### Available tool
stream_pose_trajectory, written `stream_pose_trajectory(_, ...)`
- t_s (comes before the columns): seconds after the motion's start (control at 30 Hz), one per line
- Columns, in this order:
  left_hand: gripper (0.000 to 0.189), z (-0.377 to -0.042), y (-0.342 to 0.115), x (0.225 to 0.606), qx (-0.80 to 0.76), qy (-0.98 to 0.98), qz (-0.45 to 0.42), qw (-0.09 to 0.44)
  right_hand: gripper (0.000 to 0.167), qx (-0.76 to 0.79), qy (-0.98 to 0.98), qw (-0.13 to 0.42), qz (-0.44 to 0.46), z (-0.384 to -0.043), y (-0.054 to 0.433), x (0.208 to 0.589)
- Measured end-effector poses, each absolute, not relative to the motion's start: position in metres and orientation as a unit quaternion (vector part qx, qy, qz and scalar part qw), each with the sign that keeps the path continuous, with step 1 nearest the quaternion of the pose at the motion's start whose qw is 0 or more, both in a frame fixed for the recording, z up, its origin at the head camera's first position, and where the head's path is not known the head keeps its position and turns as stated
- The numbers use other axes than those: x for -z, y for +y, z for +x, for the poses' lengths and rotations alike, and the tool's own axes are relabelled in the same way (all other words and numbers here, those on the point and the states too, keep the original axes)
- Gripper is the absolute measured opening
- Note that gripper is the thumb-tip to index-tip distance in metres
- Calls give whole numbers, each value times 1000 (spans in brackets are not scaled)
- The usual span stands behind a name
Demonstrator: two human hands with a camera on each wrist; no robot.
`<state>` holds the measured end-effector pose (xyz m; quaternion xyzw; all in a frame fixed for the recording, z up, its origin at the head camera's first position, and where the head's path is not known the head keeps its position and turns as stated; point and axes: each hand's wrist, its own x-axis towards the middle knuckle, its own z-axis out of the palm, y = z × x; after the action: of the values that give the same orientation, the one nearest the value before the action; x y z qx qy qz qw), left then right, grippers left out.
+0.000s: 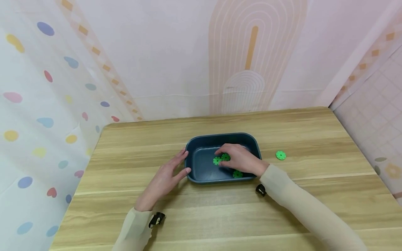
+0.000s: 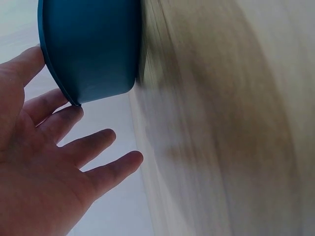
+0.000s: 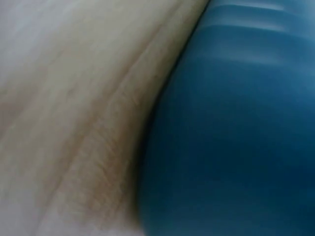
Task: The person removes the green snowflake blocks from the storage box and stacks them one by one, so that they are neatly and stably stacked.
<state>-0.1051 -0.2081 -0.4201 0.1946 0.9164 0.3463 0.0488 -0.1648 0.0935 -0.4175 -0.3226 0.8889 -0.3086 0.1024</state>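
A dark blue rectangular basin [image 1: 201, 181] sits on the wooden table in the head view, several green notched discs inside it. My left hand [image 1: 164, 179] touches its left rim with fingers and thumb spread. The left wrist view shows fingertips against the edge of the basin [image 2: 93, 49], the other fingers stretched out past it. My right hand [image 1: 240, 158] reaches over the right side into the basin, thumb and forefinger apart around a green disc [image 1: 225, 157]. Another disc [image 1: 217, 160] lies by the fingertips. A third disc [image 1: 237, 174] is below the palm. The remaining right fingers are hidden.
One green disc [image 1: 281, 155] lies on the table [image 1: 125, 160] to the right of the basin. A patterned curtain [image 1: 169, 55] hangs behind the table's back edge. The right wrist view holds only the basin's outer wall [image 3: 236, 128] and table surface.
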Motion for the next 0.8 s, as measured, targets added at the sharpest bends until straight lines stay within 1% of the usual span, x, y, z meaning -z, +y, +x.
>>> stream_pose_trajectory(0.8, 63, -106, -208, 420, -346, 916, 197, 47, 38, 231, 908, 90, -339, -169, 84, 424)
